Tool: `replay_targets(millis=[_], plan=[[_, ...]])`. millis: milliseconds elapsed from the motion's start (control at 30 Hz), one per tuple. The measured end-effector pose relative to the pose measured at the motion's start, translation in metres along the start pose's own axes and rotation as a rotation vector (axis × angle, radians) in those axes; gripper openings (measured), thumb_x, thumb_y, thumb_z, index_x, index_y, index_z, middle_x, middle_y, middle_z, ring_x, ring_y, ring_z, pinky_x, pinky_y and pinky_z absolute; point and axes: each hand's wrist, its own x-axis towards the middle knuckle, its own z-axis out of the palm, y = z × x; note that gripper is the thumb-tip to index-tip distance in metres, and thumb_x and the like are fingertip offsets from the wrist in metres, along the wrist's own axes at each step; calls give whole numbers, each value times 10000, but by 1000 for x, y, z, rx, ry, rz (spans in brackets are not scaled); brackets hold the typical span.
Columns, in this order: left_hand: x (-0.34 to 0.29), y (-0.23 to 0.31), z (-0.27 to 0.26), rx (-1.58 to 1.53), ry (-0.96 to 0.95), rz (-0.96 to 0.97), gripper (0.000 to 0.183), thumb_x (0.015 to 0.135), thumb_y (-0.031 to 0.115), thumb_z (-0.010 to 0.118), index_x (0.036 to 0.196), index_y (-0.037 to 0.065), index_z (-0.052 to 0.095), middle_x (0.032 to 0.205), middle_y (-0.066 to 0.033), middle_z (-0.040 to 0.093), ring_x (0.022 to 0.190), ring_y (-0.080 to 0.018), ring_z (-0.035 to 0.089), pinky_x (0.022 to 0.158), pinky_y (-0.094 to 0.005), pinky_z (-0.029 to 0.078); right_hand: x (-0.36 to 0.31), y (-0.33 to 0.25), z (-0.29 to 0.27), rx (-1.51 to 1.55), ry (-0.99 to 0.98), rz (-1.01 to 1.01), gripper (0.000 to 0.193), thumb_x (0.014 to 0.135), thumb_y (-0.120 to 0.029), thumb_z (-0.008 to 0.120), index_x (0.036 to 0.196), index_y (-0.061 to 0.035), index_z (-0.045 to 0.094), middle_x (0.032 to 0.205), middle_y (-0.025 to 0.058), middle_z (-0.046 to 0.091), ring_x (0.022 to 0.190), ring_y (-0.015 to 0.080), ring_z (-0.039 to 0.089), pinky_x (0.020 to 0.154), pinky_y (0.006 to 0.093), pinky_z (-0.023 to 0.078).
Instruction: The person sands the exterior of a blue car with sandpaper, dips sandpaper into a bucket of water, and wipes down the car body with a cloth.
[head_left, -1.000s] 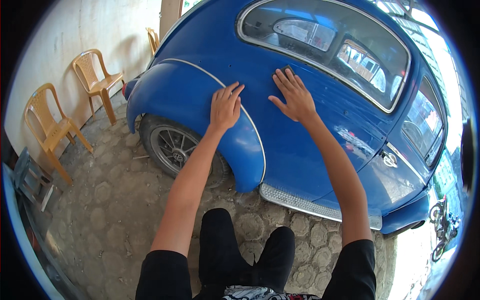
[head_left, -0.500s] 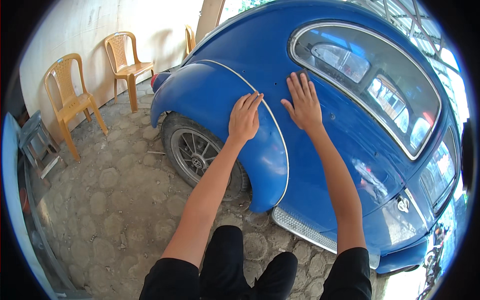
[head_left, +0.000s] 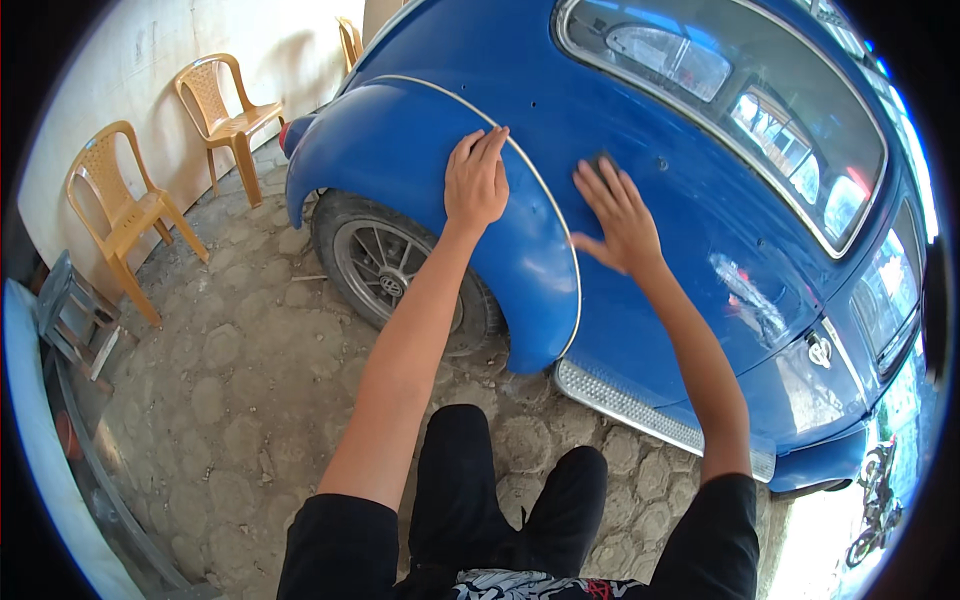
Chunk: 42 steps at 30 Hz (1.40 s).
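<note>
My right hand (head_left: 622, 222) lies on the side panel of a blue car (head_left: 690, 200), its thumb spread toward the pale trim line (head_left: 545, 190) around the rear fender. A small dark pad (head_left: 599, 159) shows under its fingertips, pressed against the paint; the fingers cover most of it, and its exact kind cannot be made out. My left hand (head_left: 476, 185) rests on the top of the rear fender (head_left: 535, 285). Its fingers are stretched out close together with the tips at the trim line, and no object shows in it.
The rear wheel (head_left: 385, 270) sits under the fender, and a ridged running board (head_left: 640, 408) runs along the car's lower edge. Tan plastic chairs (head_left: 125, 215) line the pale wall at left, near a dark wooden stool (head_left: 75, 315). Rough paving (head_left: 250, 400) surrounds my legs.
My right hand has slid down the panel with the dark pad, away from the side window. My left hand stays on the fender near the trim. The whole view has shifted slightly.
</note>
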Motion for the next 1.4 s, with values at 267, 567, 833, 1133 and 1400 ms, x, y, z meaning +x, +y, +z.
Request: replay_targets(millis=[267,567,833,1133,1400], plan=[[-1,-1,-2,-28,12,51,386,1008,55,520,1369,36,656,1322,-133,707,1285,-348,588,1112,-474,464,47,-17,22,20,229,85,870,1012,-712,378,1599,-70,409,1695,45,333,1591,282,225,1307,440,167],[-2,-3,1,65,-53,47,378,1029,80,506,1373,66,662,1384,-94,681,1336,-328,553,1144,-457,448,-123,-30,42,-22,-209,-111,1031,930,-877,228,1681,-171,210,1752,-28,149,1620,210,75,1343,394,53],[-1,-2,3,20,-39,5,365,1020,90,522,1346,72,685,1376,-88,685,1330,-321,558,1140,-457,447,-14,-9,13,-5,-38,-114,1024,932,-855,301,1643,-118,319,1722,6,256,1605,231,165,1323,412,137],[-1,-4,0,42,-19,77,378,1019,76,511,1357,83,679,1362,-79,695,1288,-320,581,1094,-426,477,-38,-54,50,-43,-19,35,1120,892,-910,196,1643,-87,316,1734,42,225,1609,265,145,1327,433,100],[-1,-3,2,92,-24,86,353,1025,110,515,1319,96,710,1360,-60,700,1288,-313,583,1106,-423,471,-196,-103,122,-122,-90,118,1066,924,-889,199,1680,-138,225,1758,21,144,1621,248,97,1330,431,64]])
